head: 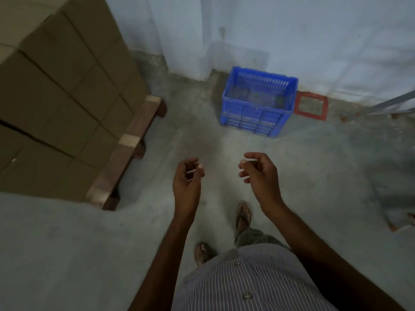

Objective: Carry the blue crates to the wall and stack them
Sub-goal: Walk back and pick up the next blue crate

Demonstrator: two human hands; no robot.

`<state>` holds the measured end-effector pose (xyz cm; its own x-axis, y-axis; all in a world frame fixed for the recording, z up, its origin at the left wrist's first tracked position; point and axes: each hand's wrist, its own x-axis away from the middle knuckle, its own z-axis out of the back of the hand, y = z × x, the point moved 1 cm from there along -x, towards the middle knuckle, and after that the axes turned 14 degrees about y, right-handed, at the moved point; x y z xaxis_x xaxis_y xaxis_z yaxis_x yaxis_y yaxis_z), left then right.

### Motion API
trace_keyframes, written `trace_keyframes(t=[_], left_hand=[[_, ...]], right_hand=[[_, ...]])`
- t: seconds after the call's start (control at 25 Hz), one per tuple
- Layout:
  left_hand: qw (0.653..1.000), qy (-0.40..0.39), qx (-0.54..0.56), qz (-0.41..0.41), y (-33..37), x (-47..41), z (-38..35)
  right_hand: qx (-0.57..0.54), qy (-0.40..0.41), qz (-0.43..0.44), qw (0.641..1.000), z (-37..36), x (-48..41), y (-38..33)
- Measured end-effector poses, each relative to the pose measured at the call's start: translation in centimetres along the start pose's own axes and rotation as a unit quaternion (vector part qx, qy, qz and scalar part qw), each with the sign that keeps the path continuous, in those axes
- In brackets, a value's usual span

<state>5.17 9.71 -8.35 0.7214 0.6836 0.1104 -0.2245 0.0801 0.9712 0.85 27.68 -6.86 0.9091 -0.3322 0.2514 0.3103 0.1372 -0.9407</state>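
blue crate (258, 102) sits by the wall (314, 41), well ahead of our left hand (187, 176) and right hand (260, 173), both loosely curled, holding nothing.

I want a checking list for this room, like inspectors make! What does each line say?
Surface: bare grey concrete floor, stained in places.
Job's things: one blue crate, upright on the floor beside the wall; nothing stacked on it.
Clutter: red square outline marked on the floor right of the crate.
Grippers: left hand and right hand both empty, fingers loosely curled, short of the crate.
Cables: nothing seen.
Surroundings: stacked cardboard boxes on a wooden pallet at left; grey metal bar at right edge.
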Motion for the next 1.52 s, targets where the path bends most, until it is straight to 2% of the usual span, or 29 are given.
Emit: trace_keyframes(t=[0.28,0.56,0.8,1.0,1.16,1.36,1.52], left_hand=[[0.988,0.143,0.041,0.038,-2.3,11.8,12.1],[0.946,0.308,0.082,0.061,-5.5,28.6,21.7],[0.86,0.475,0.143,0.12,-9.1,43.6,30.3],[0.799,0.571,0.15,0.112,-11.7,54.4,38.8],[0.753,0.633,0.141,0.113,-14.5,64.8,46.5],[0.679,0.711,0.138,0.119,-18.3,77.8,56.6],[0.615,0.762,0.149,0.135,-21.2,85.3,63.3]], right_hand=[[0.039,-0.157,0.045,0.986,1.7,12.9,4.2],[0.079,-0.331,0.086,0.936,5.4,24.2,8.8],[0.113,-0.471,0.069,0.872,9.4,37.9,13.0],[0.125,-0.57,0.082,0.808,10.2,50.6,15.8],[0.133,-0.623,0.092,0.766,11.0,62.9,19.4],[0.14,-0.677,0.072,0.719,13.4,79.2,24.9],[0.172,-0.734,0.099,0.65,14.9,89.9,27.6]])
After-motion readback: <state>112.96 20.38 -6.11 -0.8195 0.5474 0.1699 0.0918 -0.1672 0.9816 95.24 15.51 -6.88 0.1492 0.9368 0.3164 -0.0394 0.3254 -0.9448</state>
